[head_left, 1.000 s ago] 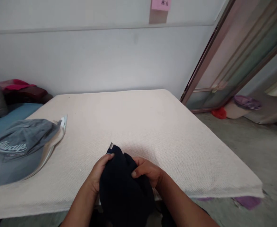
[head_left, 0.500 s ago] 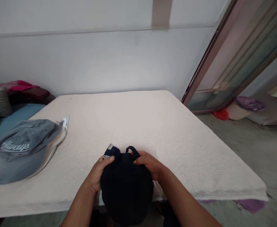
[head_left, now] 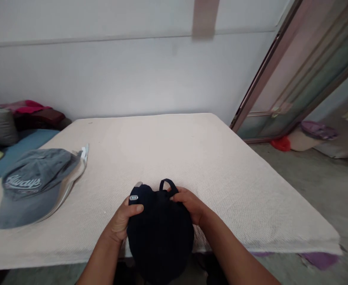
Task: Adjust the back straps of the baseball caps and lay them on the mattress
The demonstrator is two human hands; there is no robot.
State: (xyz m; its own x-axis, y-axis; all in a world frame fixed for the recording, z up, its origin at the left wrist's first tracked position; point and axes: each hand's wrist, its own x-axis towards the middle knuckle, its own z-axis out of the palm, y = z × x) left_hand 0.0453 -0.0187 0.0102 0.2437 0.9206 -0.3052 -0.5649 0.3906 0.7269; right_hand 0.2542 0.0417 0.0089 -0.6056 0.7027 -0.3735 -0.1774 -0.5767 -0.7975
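— Since a second ago the dark cap has rounded out, and its strap loop now stands up past the fingers. What carries it?

— A pale, textured mattress against a plain wall. A sliding door runs along the right, above a concrete floor. A grey cap with pale lettering lies on a pale sheet near the left edge, well apart.

— Where is the dark cap?

— At the near edge, about midway along, its crown hanging over toward the person.

— And the grip?

— The left hand curls around the cap's left side, thumb pressed on top just below a small metal buckle. The right hand closes on the right side, fingertips at the loop's base. Both clasp the cloth.
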